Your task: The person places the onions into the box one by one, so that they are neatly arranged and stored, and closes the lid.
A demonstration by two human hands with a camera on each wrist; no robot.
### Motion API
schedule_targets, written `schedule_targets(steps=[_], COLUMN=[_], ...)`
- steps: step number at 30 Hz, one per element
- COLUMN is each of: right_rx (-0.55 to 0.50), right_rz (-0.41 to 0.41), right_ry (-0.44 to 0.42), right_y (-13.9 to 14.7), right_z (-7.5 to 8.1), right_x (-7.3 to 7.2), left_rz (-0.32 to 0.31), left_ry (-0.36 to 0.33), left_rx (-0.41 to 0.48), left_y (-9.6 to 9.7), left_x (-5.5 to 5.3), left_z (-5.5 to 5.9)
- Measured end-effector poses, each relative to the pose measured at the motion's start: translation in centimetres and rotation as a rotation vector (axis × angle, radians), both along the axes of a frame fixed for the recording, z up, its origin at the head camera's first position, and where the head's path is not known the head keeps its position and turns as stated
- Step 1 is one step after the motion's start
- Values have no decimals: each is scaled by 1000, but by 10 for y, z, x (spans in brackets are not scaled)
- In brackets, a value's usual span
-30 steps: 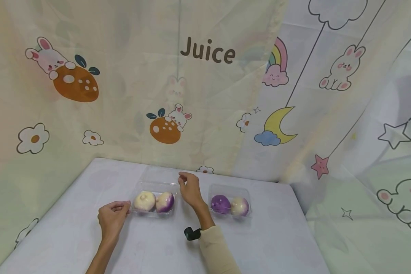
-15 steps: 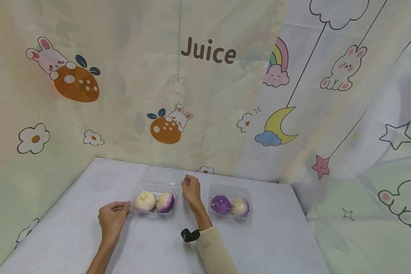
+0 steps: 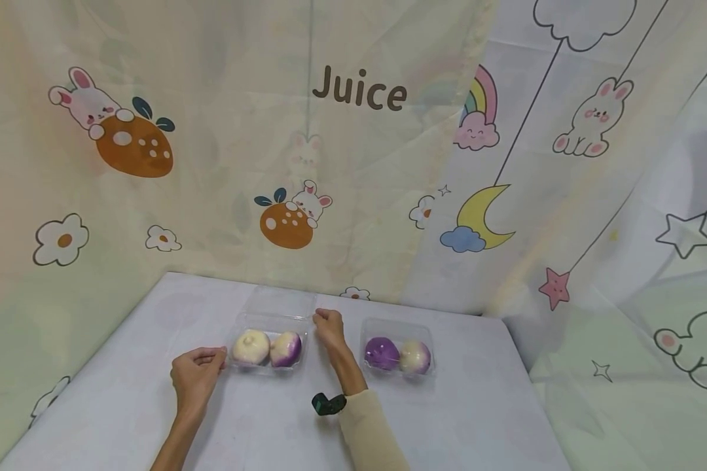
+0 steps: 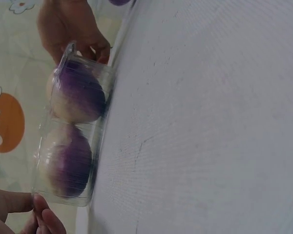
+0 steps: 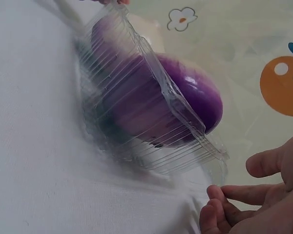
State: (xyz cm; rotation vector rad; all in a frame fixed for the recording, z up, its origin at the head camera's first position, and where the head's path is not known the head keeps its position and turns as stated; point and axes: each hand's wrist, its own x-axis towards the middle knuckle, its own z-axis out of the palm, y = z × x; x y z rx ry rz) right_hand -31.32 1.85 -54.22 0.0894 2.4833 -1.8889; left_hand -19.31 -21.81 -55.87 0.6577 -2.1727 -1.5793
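Observation:
A clear plastic clamshell container (image 3: 269,371) on the table holds two purple-and-white turnips, a paler one (image 3: 251,347) on the left and a purple-sided one (image 3: 286,348) on the right. Its lid (image 3: 279,302) lies folded back behind it. At the container's left end my left hand (image 3: 196,379) pinches the rim between thumb and fingers, as the left wrist view also shows. My right hand (image 3: 332,332) is by the right end, close to the lid's corner. In the right wrist view its thumb stands apart from the loosely bent fingers (image 5: 249,194), whose tips are right at the plastic edge.
To the right stands a second clear container (image 3: 429,327) with two turnips, one deep purple (image 3: 381,353) and one mostly white (image 3: 415,357). A white cloth covers the table (image 3: 459,418). Printed curtains (image 3: 359,196) hang along its back and sides. A dark device (image 3: 328,404) sits on my right wrist.
My right hand has drawn back slightly from the lid's corner, down and a little to the right. The left hand stays at the container's left end.

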Motion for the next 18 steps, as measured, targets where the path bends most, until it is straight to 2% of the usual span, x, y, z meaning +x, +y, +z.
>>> schedule_targets(steps=[9,18], right_rx=[-168,-220], right_rz=[-7,6], right_ry=[-60,-69], right_y=[1,4], right_z=[3,5], right_x=[-3,-5], left_rz=[2,6], left_ry=[7,1], left_rx=[-9,-16], left_y=[0,1], left_x=[0,0], left_z=[0,0])
